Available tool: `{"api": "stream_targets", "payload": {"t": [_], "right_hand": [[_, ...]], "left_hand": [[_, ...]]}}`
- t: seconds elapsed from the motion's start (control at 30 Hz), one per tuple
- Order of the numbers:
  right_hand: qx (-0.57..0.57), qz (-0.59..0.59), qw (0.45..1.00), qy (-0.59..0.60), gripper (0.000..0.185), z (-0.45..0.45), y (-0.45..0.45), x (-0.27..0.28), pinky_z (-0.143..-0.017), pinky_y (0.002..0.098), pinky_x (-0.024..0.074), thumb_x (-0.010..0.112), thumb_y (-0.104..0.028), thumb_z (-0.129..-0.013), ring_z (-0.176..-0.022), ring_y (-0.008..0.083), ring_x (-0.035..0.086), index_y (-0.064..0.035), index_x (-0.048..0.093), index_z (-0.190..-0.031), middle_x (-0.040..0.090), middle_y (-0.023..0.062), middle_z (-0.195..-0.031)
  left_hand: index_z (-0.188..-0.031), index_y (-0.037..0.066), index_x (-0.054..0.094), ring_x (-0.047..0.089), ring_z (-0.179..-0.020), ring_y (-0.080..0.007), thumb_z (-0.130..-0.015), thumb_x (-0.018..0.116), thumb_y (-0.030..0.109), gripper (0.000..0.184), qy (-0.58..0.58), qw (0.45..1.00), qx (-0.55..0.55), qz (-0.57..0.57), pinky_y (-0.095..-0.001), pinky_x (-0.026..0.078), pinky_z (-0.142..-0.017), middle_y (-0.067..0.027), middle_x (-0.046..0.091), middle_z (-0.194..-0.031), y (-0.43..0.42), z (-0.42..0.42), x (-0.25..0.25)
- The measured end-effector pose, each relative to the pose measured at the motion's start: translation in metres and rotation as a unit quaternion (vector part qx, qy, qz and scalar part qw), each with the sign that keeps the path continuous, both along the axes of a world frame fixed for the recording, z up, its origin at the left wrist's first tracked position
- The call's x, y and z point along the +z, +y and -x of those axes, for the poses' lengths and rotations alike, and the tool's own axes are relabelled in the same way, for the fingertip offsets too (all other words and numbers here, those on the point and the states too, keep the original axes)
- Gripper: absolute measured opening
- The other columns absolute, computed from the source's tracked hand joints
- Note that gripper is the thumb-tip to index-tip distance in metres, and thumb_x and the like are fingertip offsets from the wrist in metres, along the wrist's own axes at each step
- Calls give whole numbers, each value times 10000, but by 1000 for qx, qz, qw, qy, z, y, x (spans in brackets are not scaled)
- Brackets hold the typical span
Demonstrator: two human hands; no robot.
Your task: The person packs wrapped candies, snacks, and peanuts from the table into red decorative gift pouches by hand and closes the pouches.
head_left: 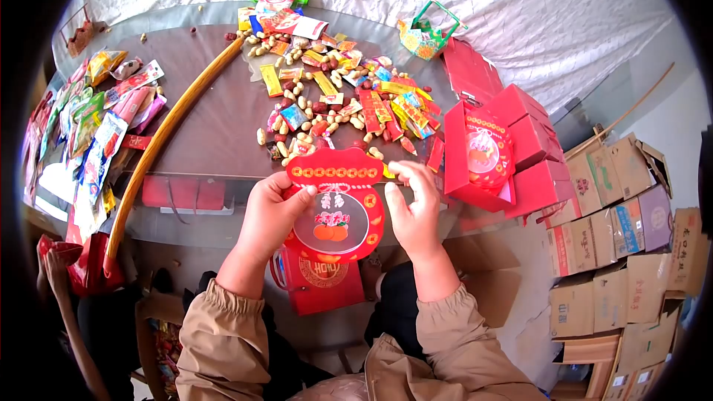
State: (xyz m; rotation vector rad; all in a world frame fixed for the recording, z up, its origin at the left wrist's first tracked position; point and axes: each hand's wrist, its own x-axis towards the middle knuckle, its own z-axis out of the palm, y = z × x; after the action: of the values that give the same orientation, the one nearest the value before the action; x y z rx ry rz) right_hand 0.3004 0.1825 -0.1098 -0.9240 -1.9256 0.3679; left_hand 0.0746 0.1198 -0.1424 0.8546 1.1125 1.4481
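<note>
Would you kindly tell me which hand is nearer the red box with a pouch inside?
Right. The right hand is left of that box; the left hand, holding another pouch, is farther left.

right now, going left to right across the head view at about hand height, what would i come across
Snack packets, yellow curved pole, left hand, red pouch, right hand, open red box, stacked cardboard boxes.

Makeshift packing room, apparently; home or shop undetermined. Brown printed cardboard cartons (583,241) were stacked alongside; glossy red cardboard gift boxes (541,184), unshelled tan peanuts (261,136) and bright-wrapped sweets (272,80) were laid out on a dark-brown table (215,96).
</note>
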Motion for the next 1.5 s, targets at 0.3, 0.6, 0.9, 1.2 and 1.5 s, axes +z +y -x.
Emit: {"api": "stream_targets", "payload": {"t": [0.3,0.6,0.9,1.2,1.5], "right_hand": [[16,-165,976,-141,307,32,10,15,-916,417,472,715,-87,-830,-1026,302,562,-58,716,-1135,638,80,-1101],[33,-141,979,-144,284,20,10,-5,-932,419,455,722,-121,-831,-1043,283,568,-79,722,-1111,637,65,-1118],[69,-100,983,-140,205,8,11,-2,-910,417,423,762,-128,-774,-974,244,571,-119,691,-966,643,5,-979],[85,3,988,-132,154,-6,19,-13,-1107,511,314,699,-143,-862,-1053,293,594,-58,633,-973,657,100,-1052],[214,468,842,161,375,-35,27,-36,-1080,338,415,582,-135,-1020,-1135,136,592,39,515,-1346,626,68,-1279]], "left_hand": [[-1046,-16,709,537,-698,-35,-933,702,42,127,119,992,37,-24,-225,461,-638,19,671,-790,7,-15,-11],[-1007,-19,710,533,-673,-54,-912,711,37,110,208,977,39,-22,-249,468,-619,-16,658,-746,12,-23,-22],[-901,-1,693,566,-622,-146,-864,751,63,94,304,953,23,3,-295,467,-594,-64,637,-706,9,-23,-24],[-857,-3,662,613,-613,-252,-707,885,167,318,474,877,72,-37,-358,506,-601,-121,647,-717,6,-20,-7],[-912,6,622,536,-718,-38,-855,777,19,165,243,964,108,6,-214,452,-641,25,615,-789,4,8,-19]]}}
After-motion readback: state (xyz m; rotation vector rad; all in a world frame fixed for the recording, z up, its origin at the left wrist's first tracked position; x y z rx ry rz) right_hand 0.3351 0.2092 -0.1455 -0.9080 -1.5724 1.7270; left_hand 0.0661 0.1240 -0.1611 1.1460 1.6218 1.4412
